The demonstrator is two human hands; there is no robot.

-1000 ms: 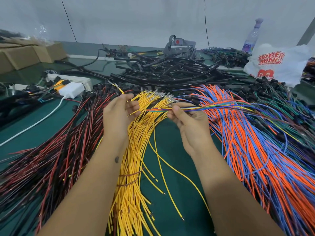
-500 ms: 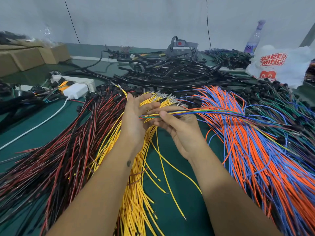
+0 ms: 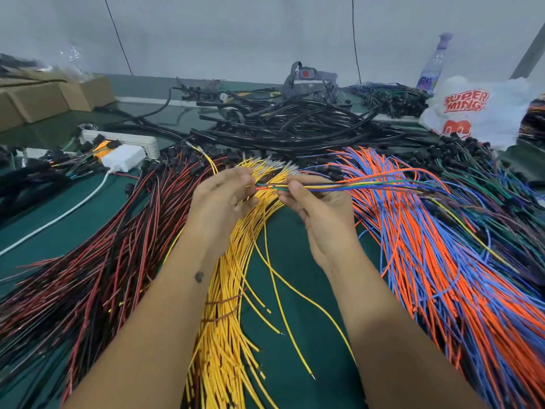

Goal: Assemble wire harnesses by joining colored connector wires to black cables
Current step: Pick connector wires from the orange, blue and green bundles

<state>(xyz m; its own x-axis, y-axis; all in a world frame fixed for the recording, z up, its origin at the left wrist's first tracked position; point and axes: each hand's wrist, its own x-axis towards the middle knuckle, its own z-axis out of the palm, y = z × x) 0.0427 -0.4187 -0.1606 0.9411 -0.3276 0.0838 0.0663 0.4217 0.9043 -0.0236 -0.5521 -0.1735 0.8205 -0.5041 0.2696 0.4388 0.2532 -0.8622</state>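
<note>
- Where the green-topped table [image 3: 300, 249] shows bare, it lies between a long yellow wire bundle [image 3: 224, 314] and a wide orange-and-blue wire spread [image 3: 442, 276].
- A heap of red-and-black wires [image 3: 97, 261] fills the left side.
- Glossy black cables [image 3: 283, 125] pile up at the back.
- The right hand [image 3: 321, 214] pinches a thin mixed-colour wire bunch [image 3: 339, 186] above the yellow bundle.
- The left hand [image 3: 221, 199] meets that bunch's tips with loosely curled fingers; I cannot tell whether it grips.

Your yellow wires [image 3: 224, 305] wear smooth plastic insulation with bare shiny metal tips; the black cables [image 3: 283, 125] look glossy, the green desk [image 3: 298, 261] matt.
</note>
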